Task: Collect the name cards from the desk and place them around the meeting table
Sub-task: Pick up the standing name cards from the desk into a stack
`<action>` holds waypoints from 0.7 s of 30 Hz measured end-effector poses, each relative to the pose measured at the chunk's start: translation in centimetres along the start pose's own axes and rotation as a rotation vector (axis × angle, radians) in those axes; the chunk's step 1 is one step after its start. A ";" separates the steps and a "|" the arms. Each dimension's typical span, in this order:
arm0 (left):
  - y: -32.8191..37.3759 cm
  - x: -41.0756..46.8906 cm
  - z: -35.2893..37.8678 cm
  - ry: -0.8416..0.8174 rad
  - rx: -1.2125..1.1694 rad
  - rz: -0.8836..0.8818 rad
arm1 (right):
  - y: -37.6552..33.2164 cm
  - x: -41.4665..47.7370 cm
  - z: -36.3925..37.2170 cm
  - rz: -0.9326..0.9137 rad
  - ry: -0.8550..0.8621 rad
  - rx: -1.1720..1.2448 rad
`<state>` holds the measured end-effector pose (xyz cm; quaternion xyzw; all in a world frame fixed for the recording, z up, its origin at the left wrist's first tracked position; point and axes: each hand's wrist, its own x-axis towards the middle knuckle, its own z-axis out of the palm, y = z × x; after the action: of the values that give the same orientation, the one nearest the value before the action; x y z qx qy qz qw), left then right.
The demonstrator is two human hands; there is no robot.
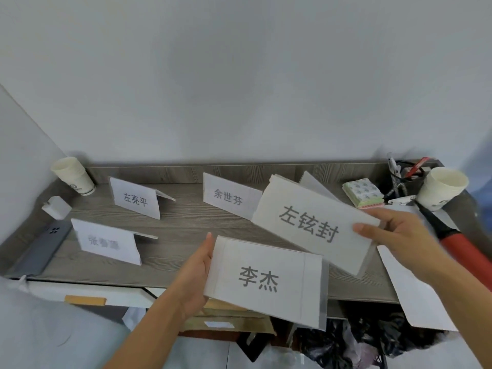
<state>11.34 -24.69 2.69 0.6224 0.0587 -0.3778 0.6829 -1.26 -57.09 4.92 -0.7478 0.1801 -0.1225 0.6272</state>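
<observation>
Grey woodgrain desk (186,227) bears folded white name cards (135,199) with black characters, while the left hand (197,278) grips the 李杰 card (266,280) and the right hand (394,235) pinches the tilted 左铉封 card (311,225).

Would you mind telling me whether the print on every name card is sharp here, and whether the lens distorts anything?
Head view: the white folded name card in the left hand and the second white name card in the right hand read sharply; print on the front-left standing white card is smeared, unreadable; the wall corner at left slants, wide-angle distortion; light is soft, shadows faint.
</observation>
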 end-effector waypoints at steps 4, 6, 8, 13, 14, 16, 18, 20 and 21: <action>0.4 0.0 1.0 -0.023 0.046 0.026 | -1.1 0.4 -1.2 -0.041 0.005 0.091; 0.6 0.3 1.4 -0.023 0.061 0.027 | -1.9 0.4 -1.6 -0.033 -0.032 0.115; 0.8 0.7 1.6 -0.016 0.083 0.021 | -2.2 0.5 -1.1 -0.017 -0.127 0.101; 1.3 1.6 3.4 -0.042 0.109 0.074 | 0.3 0.1 2.8 0.130 -0.332 -0.002; 1.4 1.8 3.7 -0.040 0.128 0.098 | 1.0 0.2 3.2 0.147 -0.347 -0.004; 1.4 2.3 3.8 -0.048 0.164 0.119 | 2.1 0.5 3.4 0.168 -0.377 -0.008; 0.9 2.9 3.7 -0.064 0.156 0.113 | 2.8 0.7 3.1 0.163 -0.399 -0.021; 0.3 3.5 3.4 -0.072 0.116 0.114 | 3.4 1.4 2.4 0.096 -0.198 -0.131; 0.0 3.8 3.2 -0.066 0.094 0.121 | 3.6 2.0 1.8 0.056 0.003 -0.248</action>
<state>12.79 -29.22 1.30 0.6432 -0.0194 -0.3586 0.6763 0.83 -56.85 0.95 -0.8141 0.2157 -0.0829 0.5328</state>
